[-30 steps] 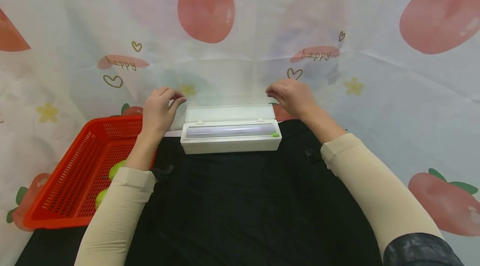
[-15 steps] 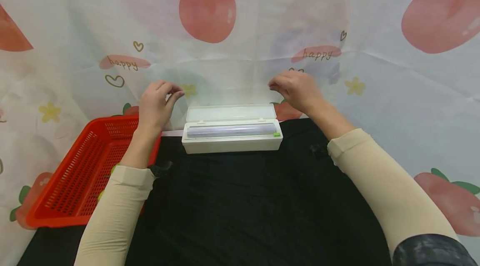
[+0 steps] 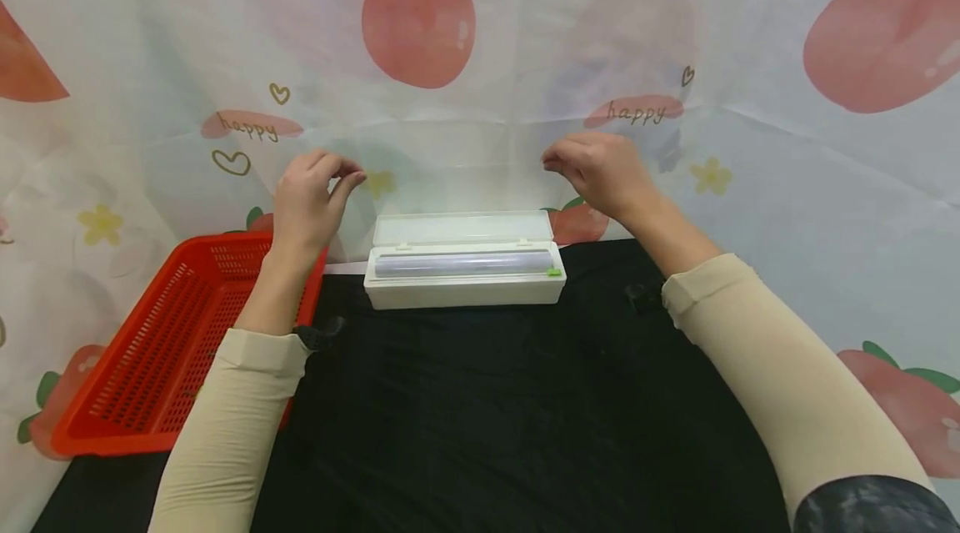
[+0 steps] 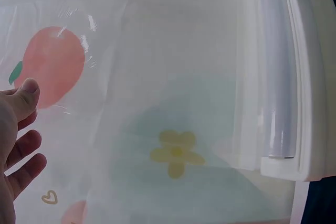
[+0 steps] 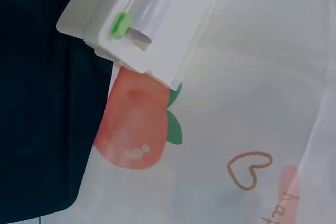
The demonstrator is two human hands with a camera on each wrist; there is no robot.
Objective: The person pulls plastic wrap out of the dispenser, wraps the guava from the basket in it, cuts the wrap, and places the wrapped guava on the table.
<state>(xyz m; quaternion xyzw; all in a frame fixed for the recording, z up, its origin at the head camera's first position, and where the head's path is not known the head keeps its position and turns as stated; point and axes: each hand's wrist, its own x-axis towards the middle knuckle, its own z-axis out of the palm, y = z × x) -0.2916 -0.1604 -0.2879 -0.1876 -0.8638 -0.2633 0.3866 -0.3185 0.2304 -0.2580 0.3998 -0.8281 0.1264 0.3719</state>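
A white cling film dispenser box (image 3: 465,293) stands at the back of the black-covered table, its lid (image 3: 463,227) tipped back. Inside lies a roll of cling film (image 3: 463,263), with a green slider (image 3: 553,272) at the right end. My left hand (image 3: 307,198) is raised above and left of the box, thumb and fingertips pinched together. Above and right of it, my right hand (image 3: 602,174) pinches likewise. Glints of clear cling film (image 4: 90,23) show beside the left fingers in the left wrist view; the sheet itself is nearly invisible. The right wrist view leaves the right hand out.
At the left, a red plastic basket (image 3: 112,443) stands partly behind the left forearm. A printed fruit-pattern curtain (image 3: 495,141) hangs close behind the box. Black cloth (image 3: 465,416) covers the table in front.
Both hands have risen higher above the box and drawn a little farther apart, left hand leftward, right hand rightward. The box and basket stay in place. The left forearm now hides the green fruit.
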